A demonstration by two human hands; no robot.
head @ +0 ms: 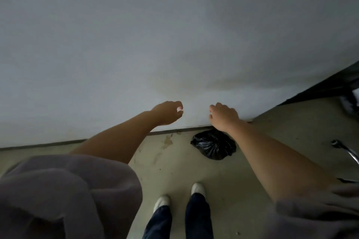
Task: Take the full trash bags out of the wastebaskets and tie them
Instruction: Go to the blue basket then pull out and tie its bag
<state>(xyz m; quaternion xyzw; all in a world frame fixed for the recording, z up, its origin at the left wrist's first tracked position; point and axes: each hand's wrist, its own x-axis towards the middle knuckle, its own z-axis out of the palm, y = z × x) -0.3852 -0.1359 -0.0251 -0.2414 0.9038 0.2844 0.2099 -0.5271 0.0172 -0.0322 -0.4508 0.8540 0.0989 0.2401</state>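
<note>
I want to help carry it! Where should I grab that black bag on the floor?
Grab the black bag at its bunched middle, where the folds gather, coming down from above. It sits low on the floor against the wall, so the top looks easiest to reach.

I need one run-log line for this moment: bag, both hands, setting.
bag: black trash bag on floor by wall, gathered shut | left hand: empty, fingers loosely curled | right hand: empty, above bag
</note>
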